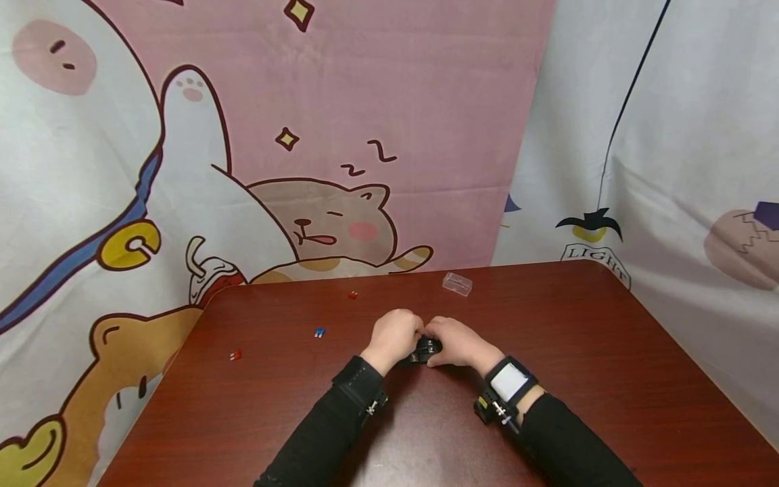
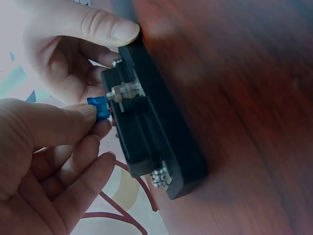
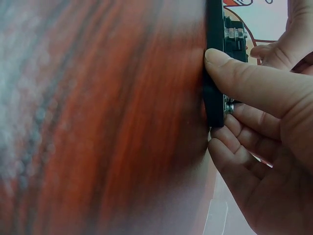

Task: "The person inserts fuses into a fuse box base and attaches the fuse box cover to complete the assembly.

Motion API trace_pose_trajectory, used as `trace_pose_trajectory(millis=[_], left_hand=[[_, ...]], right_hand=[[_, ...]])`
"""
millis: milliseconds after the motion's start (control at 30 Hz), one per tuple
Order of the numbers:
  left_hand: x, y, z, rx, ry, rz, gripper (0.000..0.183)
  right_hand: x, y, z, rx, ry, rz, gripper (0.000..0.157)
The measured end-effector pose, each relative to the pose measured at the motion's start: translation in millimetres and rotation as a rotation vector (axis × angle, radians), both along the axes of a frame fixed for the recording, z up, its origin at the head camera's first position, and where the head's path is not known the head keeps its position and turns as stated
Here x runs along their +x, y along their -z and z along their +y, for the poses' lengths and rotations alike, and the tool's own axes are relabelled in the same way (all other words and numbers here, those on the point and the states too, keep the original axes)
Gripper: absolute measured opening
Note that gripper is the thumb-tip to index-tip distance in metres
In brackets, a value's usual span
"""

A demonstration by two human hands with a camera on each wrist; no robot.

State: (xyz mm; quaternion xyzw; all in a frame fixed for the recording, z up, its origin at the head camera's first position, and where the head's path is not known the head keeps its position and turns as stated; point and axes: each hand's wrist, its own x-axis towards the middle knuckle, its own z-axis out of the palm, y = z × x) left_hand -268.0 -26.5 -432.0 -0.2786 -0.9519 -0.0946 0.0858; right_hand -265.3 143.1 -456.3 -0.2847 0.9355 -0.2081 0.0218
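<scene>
Left sleeve (image 1: 316, 439) and right sleeve (image 1: 575, 443) are both plain black. Beyond the right one, a black band (image 1: 528, 374) carries a white rectangular panel (image 1: 510, 382) beside a yellow-marked black device (image 1: 485, 408). A second dark device (image 1: 377, 404) adjoins the left cuff (image 1: 359, 380).

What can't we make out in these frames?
Left wrist: how deep the pinched blue piece sits in the black block; the contact is blurred and partly behind fingers.
Head: the pinched blue piece and most of the black block, hidden by the left hand and right hand.
Right wrist: one end of the black block, cut off by the top edge.
Head: any marking on the nearer red piece, too small.
</scene>
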Motion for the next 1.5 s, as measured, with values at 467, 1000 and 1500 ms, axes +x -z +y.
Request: trace_pose_trajectory(millis=[467, 1000, 1500], left_hand=[[-0.3, -1.9, 2.3, -0.058, 0.006, 0.010, 0.012], [-1.7, -2.4, 5.7, -0.079, 0.012, 0.004, 0.014], [-3.1, 0.1, 7.7, -0.111, 0.012, 0.004, 0.015]], right_hand=[[-2.1, 3.2, 0.7, 0.006, -0.006, 0.024, 0.042], [-1.5, 4.0, 2.9, -0.014, -0.054, 0.079, 0.043], [-0.6, 3.7, 1.8, -0.018, -0.038, 0.060, 0.044]])
